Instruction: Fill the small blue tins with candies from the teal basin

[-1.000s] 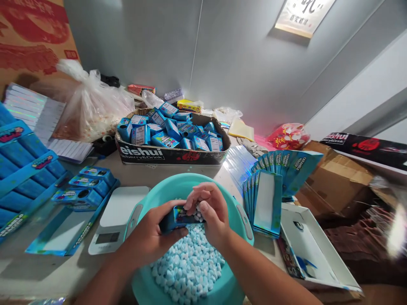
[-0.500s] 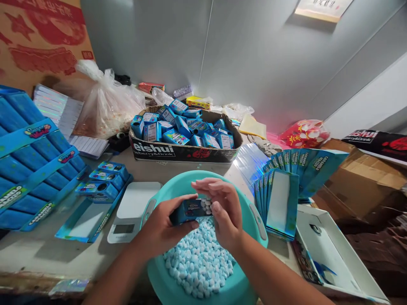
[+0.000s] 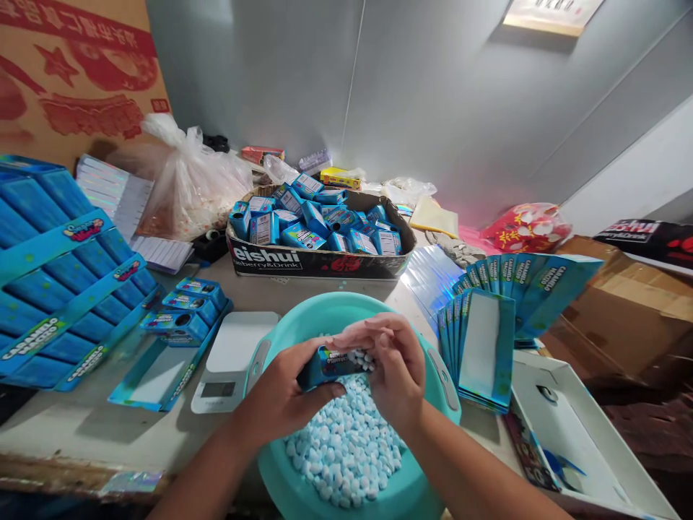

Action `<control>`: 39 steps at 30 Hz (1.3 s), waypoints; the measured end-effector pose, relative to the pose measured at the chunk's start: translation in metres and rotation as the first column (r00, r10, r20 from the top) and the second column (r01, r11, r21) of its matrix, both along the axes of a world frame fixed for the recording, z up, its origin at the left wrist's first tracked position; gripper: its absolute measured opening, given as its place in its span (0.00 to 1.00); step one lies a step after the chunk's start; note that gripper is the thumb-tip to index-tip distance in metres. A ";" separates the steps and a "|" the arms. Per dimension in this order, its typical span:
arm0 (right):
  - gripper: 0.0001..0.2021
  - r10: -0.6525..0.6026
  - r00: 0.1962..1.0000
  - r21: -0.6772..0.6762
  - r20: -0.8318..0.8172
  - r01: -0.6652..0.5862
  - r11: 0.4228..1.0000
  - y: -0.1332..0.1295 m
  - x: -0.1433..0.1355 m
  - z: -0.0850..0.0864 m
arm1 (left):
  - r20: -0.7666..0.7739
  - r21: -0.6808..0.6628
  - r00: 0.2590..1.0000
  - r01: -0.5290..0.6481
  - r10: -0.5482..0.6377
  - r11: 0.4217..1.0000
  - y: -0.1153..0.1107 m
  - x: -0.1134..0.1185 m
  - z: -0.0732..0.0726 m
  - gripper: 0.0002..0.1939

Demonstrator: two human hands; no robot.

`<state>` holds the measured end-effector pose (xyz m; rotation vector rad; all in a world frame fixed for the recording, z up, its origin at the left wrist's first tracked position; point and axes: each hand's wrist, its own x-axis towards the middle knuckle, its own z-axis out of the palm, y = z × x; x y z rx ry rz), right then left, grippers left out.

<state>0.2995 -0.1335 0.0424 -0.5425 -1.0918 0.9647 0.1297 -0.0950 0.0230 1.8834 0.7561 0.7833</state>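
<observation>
A small blue box (image 3: 334,363) is held by the fingers of the left hand (image 3: 279,393), which are closed about it, the thumb along its lower edge. The fingers of the right hand (image 3: 399,372) are half curled, cupped at the box's other end, where a few pale sweets (image 3: 362,359) are seen beside the palm; whether these are gripped cannot be told. The box is held above the teal basin (image 3: 308,312), by which a heap of pale blue sweets (image 3: 346,448) is contained. Just left of the basin, a white scale (image 3: 243,343) is set on the surface (image 3: 70,440); farther left of the basin, a blue tray (image 3: 151,375) is partly filled with three boxes (image 3: 189,314). Behind the basin, a black-fronted carton (image 3: 319,265) is heaped with blue packets (image 3: 306,217). Right of the basin, nested blue trays (image 3: 486,350) are stacked, and farther right of it a shallow white container (image 3: 593,440) is placed.
</observation>
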 end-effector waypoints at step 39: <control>0.08 -0.309 0.681 0.276 0.664 0.161 0.948 0.013 0.042 0.009 | -0.084 0.057 0.963 -0.252 0.257 0.966 -0.005 -0.008 -0.014 0.27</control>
